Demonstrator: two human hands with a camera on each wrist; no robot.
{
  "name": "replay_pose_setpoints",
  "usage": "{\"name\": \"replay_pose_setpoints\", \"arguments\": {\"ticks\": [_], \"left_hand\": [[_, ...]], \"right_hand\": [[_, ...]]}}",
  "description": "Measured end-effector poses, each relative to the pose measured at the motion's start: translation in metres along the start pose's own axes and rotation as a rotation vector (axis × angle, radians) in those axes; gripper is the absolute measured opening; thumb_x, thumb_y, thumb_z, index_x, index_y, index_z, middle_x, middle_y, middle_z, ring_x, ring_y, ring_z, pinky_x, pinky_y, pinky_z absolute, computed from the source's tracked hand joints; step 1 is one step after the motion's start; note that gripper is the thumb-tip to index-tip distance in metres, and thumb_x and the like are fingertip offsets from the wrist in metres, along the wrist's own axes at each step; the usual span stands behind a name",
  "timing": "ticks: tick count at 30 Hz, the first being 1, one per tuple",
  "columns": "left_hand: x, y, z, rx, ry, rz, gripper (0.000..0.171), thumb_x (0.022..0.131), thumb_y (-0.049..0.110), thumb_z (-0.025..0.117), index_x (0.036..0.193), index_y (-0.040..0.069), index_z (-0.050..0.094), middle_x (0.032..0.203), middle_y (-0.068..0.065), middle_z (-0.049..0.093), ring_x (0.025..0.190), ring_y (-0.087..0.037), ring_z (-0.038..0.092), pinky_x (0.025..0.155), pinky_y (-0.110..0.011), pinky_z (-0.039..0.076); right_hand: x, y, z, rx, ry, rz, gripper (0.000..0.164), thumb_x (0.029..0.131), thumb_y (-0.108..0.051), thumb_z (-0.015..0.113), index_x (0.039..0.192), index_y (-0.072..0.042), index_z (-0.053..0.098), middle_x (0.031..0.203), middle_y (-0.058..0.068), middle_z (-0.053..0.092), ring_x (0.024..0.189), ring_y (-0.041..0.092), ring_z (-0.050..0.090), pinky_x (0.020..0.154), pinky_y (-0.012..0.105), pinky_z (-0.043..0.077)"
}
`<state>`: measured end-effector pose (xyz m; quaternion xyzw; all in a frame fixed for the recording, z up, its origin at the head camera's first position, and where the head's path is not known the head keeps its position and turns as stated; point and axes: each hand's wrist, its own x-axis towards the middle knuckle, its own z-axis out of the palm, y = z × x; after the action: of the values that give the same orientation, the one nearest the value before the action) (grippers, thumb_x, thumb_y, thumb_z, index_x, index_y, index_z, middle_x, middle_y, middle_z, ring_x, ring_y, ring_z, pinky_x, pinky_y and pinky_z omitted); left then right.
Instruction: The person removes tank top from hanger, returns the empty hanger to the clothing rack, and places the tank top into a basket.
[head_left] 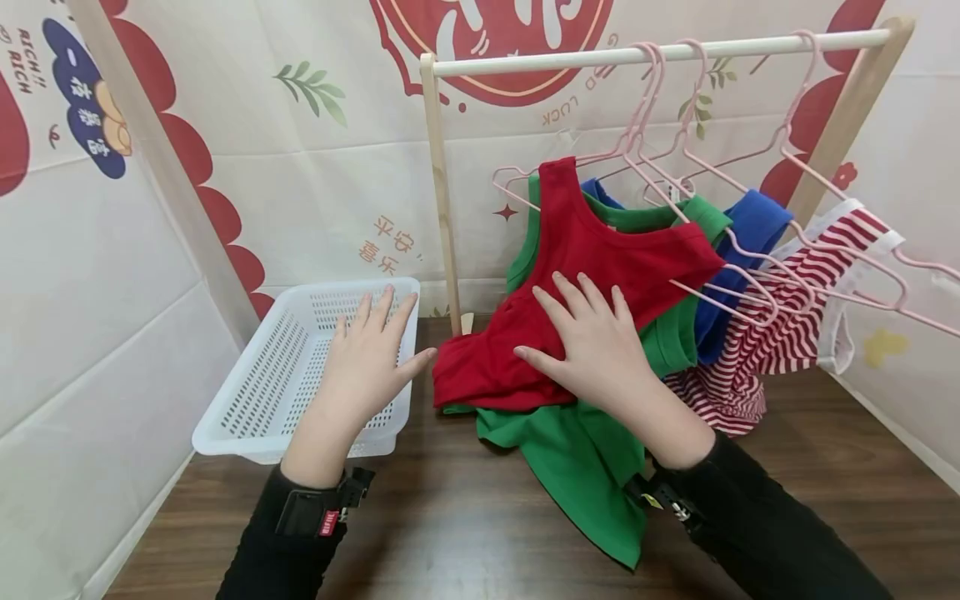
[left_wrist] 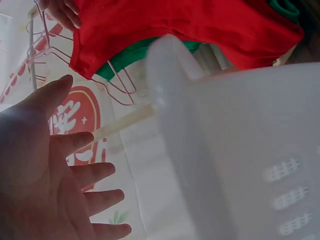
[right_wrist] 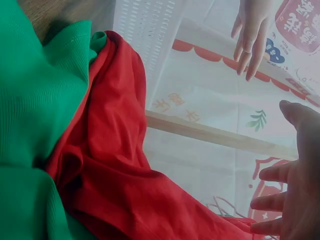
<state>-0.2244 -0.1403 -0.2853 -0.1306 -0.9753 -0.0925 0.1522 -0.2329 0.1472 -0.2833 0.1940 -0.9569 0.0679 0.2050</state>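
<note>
My left hand (head_left: pixel 365 358) is spread flat in the air over the right part of a white plastic basket (head_left: pixel 251 400); its fingers are straight and hold nothing. In the left wrist view the palm shows beside the basket's rim (left_wrist: pixel 172 65), apart from it. My right hand (head_left: pixel 600 346) is spread in front of a red tank top (head_left: pixel 622 267) on a pink hanger. The right wrist view shows those fingers straight, with nothing between them. Behind and below the red top hangs a green garment (head_left: pixel 577 467), its lower part spread on the table.
A clothes rack (head_left: pixel 540 65) with a white bar and wooden posts stands at the back right. Pink hangers (head_left: pixel 648 92) on it carry a blue garment (head_left: pixel 753 225) and a red-and-white striped garment (head_left: pixel 795 333). Printed white cloth (head_left: pixel 315 208) walls surround the brown table (head_left: pixel 442 517).
</note>
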Motion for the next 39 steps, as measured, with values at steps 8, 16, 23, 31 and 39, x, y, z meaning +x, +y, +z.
{"name": "replay_pose_setpoints", "arguments": {"ticks": [8,16,23,31,39], "left_hand": [[-0.006,0.004,-0.012,-0.031,0.147,0.041,0.070,0.091,0.046,0.062,0.149,0.015,0.039,0.151,-0.015,0.037,0.139,-0.037,0.031,0.108,-0.061,0.023],[-0.014,0.005,-0.017,-0.078,0.392,0.121,0.056,0.089,0.036,0.068,0.137,0.010,0.056,0.132,-0.013,0.058,0.119,-0.032,0.054,0.097,-0.053,0.043],[-0.023,0.007,-0.015,-0.097,0.459,0.147,0.049,0.090,0.035,0.066,0.131,0.009,0.060,0.123,-0.011,0.063,0.110,-0.030,0.060,0.089,-0.049,0.049],[-0.032,0.005,-0.014,-0.120,0.476,0.150,0.045,0.090,0.033,0.067,0.127,0.009,0.063,0.120,-0.010,0.065,0.109,-0.029,0.060,0.087,-0.047,0.050],[-0.038,0.007,-0.014,-0.110,0.491,0.177,0.044,0.089,0.031,0.068,0.126,0.007,0.063,0.118,-0.010,0.066,0.106,-0.029,0.063,0.086,-0.046,0.051]], "right_hand": [[-0.008,0.011,-0.019,-0.016,0.243,-0.069,0.069,0.085,-0.050,0.067,0.137,-0.007,0.054,0.142,0.020,0.046,0.131,0.041,0.038,0.107,0.063,0.023],[-0.017,0.028,-0.039,-0.032,0.542,-0.109,0.060,0.086,-0.042,0.059,0.129,-0.002,0.059,0.133,0.023,0.053,0.123,0.044,0.045,0.105,0.061,0.029],[-0.021,0.040,-0.045,-0.002,0.713,-0.001,0.057,0.087,-0.039,0.052,0.127,0.001,0.058,0.136,0.023,0.050,0.125,0.045,0.042,0.107,0.062,0.021],[-0.028,0.048,-0.047,-0.008,0.703,0.188,0.056,0.087,-0.029,0.061,0.135,-0.002,0.053,0.135,0.024,0.048,0.120,0.046,0.045,0.096,0.063,0.031],[-0.025,0.054,-0.055,0.014,0.640,0.351,0.048,0.094,-0.028,0.058,0.129,0.006,0.054,0.117,0.031,0.053,0.099,0.050,0.050,0.080,0.063,0.040]]}}
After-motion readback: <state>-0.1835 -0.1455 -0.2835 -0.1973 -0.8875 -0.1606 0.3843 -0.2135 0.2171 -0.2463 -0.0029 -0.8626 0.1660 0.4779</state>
